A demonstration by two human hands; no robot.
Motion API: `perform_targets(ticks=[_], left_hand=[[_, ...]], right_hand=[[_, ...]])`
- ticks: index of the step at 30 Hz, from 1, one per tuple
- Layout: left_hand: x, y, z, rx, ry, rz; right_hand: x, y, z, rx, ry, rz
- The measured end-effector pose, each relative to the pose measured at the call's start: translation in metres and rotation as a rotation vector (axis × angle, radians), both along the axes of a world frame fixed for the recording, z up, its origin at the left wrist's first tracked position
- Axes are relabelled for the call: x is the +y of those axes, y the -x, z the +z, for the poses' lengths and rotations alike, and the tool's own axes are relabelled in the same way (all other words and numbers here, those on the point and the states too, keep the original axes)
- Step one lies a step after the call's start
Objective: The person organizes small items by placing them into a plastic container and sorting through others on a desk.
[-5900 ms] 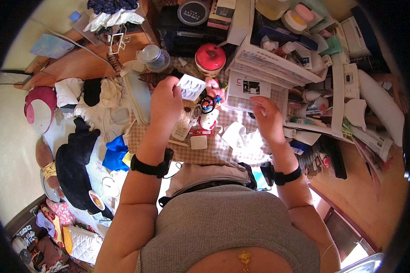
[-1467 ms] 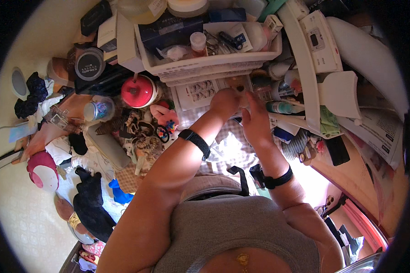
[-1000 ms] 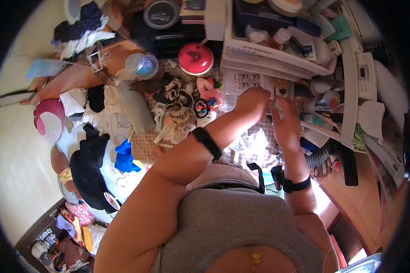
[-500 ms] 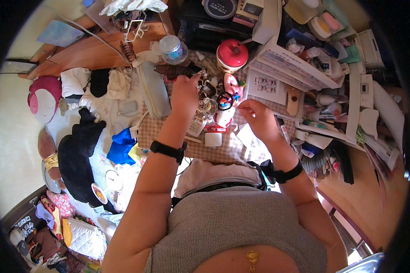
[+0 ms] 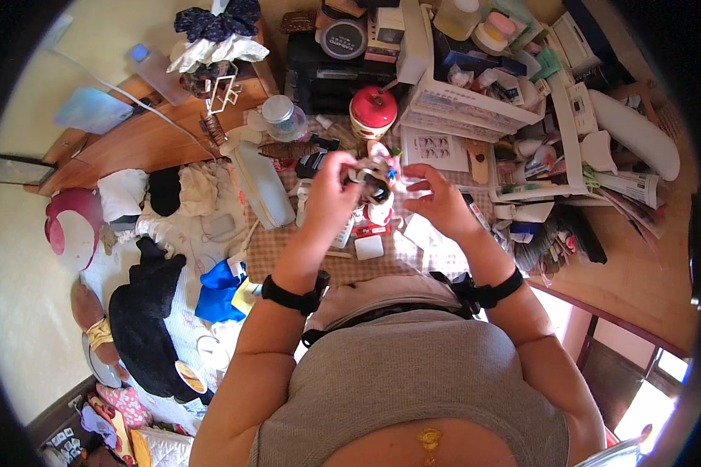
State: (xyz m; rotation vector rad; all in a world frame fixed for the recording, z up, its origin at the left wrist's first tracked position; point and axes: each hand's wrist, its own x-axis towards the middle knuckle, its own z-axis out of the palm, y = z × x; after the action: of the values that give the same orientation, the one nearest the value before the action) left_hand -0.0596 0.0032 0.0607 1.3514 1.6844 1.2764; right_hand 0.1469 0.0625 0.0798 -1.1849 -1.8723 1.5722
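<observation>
My left hand (image 5: pixel 333 194) is closed on a bunch of dark and pale looped things that look like hair ties (image 5: pixel 375 185), held up over the checked tablecloth. Just to the right is my right hand (image 5: pixel 436 201), its fingers apart and nothing visible in them, pointing toward the bunch. Behind the bunch stands a small pink and white figure (image 5: pixel 379 214) with a blue bit, partly covered. A white square box (image 5: pixel 369 247) lies nearer me, below a red and white packet (image 5: pixel 371 230).
A red-lidded pot (image 5: pixel 373 109) and a clear jar (image 5: pixel 282 118) stand at the back. On the left lies a long pale case (image 5: pixel 262 187). White drawers (image 5: pixel 475 105) and a crowded organiser (image 5: pixel 549 159) flank the right. A bed with clothes (image 5: pixel 152 296) is further left.
My left hand has lifted the looped bunch off the pile and brought it right, toward my right hand. The black ring no longer shows by my right hand. The view has shifted.
</observation>
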Motion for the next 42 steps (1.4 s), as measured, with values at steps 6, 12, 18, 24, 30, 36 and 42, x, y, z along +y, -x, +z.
perform_targets(ticks=[6, 12, 18, 24, 30, 36, 42], left_hand=[[0.013, -0.050, -0.013, -0.277, -0.057, -0.214], [0.020, -0.065, -0.003, 0.007, 0.202, -0.189], [0.031, -0.084, -0.018, -0.217, 0.285, -0.226], [0.032, -0.098, -0.047, -0.611, 0.395, -0.148], [0.027, -0.064, -0.038, 0.159, 0.135, 0.100], [-0.001, 0.008, -0.059, 0.825, 0.300, 0.040], [-0.002, 0.009, -0.051, 0.997, 0.454, 0.002]], right_hand=[[0.011, -0.006, -0.002, 0.041, -0.056, 0.030], [0.019, -0.022, -0.014, -0.027, -0.021, -0.057], [0.025, -0.039, -0.015, 0.489, 0.537, -0.117], [0.029, -0.057, -0.035, 0.740, 0.812, -0.039], [0.037, -0.075, -0.053, 0.639, 0.707, -0.125], [0.038, -0.058, -0.050, 0.441, 0.550, -0.151], [0.036, -0.047, -0.043, 0.280, 0.398, -0.051]])
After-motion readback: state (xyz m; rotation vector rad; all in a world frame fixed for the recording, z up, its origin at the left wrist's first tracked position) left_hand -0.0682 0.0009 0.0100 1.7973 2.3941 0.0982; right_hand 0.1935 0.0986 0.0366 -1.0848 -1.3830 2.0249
